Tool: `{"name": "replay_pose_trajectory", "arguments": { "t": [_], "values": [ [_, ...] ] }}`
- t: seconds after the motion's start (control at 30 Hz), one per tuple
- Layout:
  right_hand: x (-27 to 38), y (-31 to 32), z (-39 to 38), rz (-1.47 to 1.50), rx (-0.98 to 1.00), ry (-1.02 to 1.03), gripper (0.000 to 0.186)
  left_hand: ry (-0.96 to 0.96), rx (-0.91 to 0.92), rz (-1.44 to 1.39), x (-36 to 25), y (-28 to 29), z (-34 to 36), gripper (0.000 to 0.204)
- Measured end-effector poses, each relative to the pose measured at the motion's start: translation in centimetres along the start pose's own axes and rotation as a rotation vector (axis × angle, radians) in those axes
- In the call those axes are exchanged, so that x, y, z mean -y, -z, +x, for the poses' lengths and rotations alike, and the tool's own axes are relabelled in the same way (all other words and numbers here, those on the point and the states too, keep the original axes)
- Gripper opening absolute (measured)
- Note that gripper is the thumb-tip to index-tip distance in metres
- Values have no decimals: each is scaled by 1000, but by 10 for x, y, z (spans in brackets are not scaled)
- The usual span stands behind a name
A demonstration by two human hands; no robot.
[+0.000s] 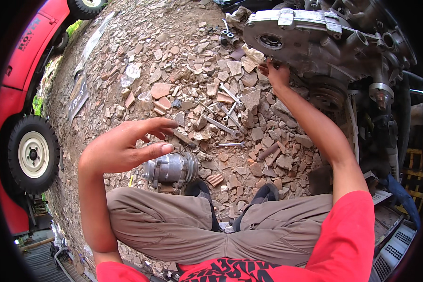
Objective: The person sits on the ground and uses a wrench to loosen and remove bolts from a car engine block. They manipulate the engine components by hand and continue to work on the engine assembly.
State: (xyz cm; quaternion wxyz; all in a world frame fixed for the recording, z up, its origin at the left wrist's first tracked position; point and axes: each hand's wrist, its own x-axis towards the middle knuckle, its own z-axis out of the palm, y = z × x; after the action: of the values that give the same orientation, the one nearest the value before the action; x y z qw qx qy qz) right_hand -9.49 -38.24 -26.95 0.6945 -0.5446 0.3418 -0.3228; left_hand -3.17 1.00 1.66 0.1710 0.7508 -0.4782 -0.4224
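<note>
With our left grip spread, we should feel lightly along the engine just beside our right grip, whose hold on anything we cannot tell.

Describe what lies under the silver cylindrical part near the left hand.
Broken rubble shows beside the silver cylindrical part; whatever lies directly beneath it is covered by its own body.

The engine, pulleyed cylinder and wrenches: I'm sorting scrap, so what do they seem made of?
Engine: grey metal, probably cast aluminium, from its dull moulded casing. Pulleyed cylinder: silvery metal, perhaps aluminium, its body softly shining. Wrenches: likely plated steel, given their smooth, bright shafts.
</note>
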Motion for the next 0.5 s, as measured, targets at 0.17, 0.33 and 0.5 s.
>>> {"name": "replay_pose_trajectory", "arguments": {
  "t": [0.17, 0.33, 0.5],
  "values": [
    [0, 4, -2, -71, 41, 70, 24, -28, -17, 1, 2, 0, -1, 52],
    [-3, 2, -1, -104, 78, 64, 26, -32, -11, 19, 2, -1, -2, 52],
    [-7, 4, 4, -126, 32, 124, 28, -33, -17, 26, 1, 0, -4, 51]
  ]
}}
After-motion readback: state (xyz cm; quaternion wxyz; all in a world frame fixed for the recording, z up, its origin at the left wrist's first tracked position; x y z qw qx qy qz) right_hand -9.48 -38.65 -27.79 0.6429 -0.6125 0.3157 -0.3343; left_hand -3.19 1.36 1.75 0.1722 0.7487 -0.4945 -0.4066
